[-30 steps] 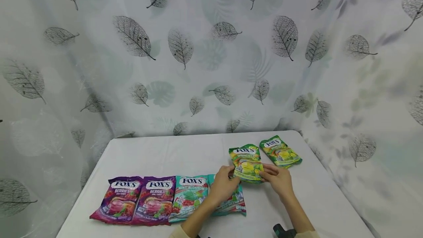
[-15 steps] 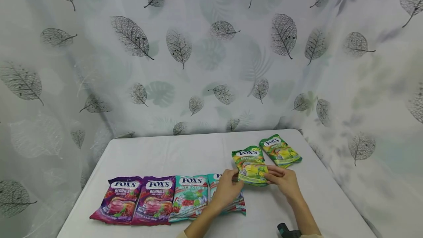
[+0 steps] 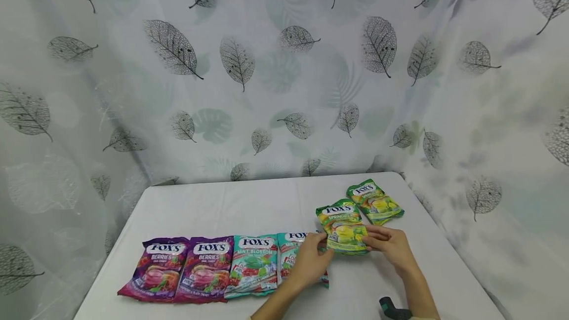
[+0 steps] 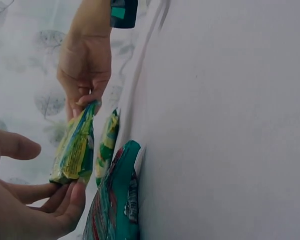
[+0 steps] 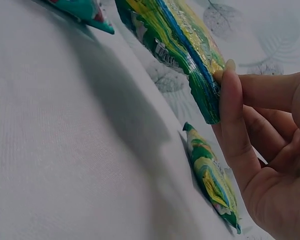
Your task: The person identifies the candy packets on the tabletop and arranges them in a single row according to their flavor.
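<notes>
A green and yellow Fox's candy bag [image 3: 345,223] is held just above the white table, front face up. My right hand [image 3: 393,248] pinches its right edge between thumb and fingers, as the right wrist view shows. At the lower left edge, my left hand [image 3: 311,263] holds the bag, its fingertips [image 4: 75,197] against the side; one digit stands apart. A second green candy bag [image 3: 375,202] lies behind and to the right. Partly hidden by my left hand and forearm is a teal Mint Blossom bag [image 3: 291,251].
Left of that bag, another teal bag [image 3: 253,265] and two purple Berries bags [image 3: 206,268] lie in a row on the white table [image 3: 231,206]. A leaf-patterned curtain [image 3: 275,83] hangs around the table. A dark device [image 3: 393,308] sits at my right wrist.
Both hands have shifted the held green bag slightly right and nearer to me, away from the table's back. The bags on the table stay where they were.
</notes>
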A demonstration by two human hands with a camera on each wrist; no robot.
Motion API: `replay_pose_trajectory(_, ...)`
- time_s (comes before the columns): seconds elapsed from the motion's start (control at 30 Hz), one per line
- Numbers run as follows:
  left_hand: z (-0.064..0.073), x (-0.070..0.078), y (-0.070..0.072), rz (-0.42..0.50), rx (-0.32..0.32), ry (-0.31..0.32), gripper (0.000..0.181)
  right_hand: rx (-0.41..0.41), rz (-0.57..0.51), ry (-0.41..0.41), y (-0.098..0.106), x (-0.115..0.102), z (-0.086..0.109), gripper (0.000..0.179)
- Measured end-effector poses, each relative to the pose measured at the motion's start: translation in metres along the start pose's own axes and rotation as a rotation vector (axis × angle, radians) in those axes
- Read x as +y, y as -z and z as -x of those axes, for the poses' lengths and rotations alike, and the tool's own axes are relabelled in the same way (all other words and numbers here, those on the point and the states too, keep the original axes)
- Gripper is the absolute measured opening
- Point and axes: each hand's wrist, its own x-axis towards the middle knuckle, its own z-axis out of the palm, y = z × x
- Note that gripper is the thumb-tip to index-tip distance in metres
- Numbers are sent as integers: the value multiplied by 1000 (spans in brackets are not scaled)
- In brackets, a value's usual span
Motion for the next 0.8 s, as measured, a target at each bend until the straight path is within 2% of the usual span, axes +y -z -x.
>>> replay_pose_trajectory(0.17,4,2,-9,-13,4,5,49,-41,-5,-25,11,2,3,51)
replay_pose_trajectory(0.33,10,2,-17,29,4,-6,47,-70,9,-64,18,3,6,49)
replay_pose_trajectory(0.5,14,6,-20,62,-4,-27,44,-93,10,-97,23,4,9,51)
replay_pose_trajectory(0.73,20,9,-19,-12,-37,21,49,-185,56,-102,28,5,13,50)
replay_pose_trajectory(0.8,21,9,-19,-45,-56,18,39,-198,74,-115,28,6,14,48)
